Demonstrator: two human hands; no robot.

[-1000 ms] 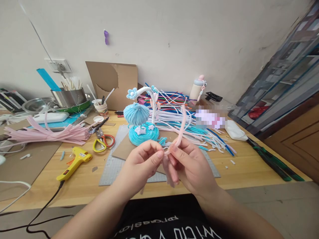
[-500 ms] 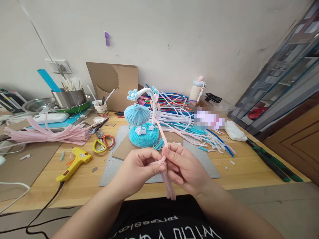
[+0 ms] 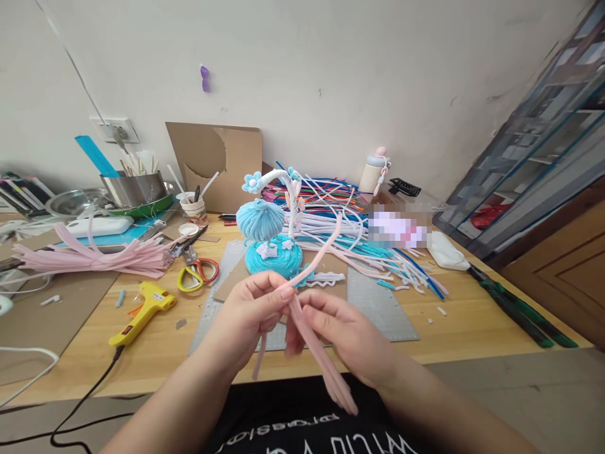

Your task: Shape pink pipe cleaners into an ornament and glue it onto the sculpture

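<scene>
While pinched by the left hand (image 3: 250, 315), the pink stems (image 3: 322, 356) are slanted down past the half-curled right hand (image 3: 352, 334), whose hold is unclear.

Black top (image 3: 274, 403), white lettering (image 3: 326, 444) across front; bare forearms (image 3: 182, 384).
</scene>
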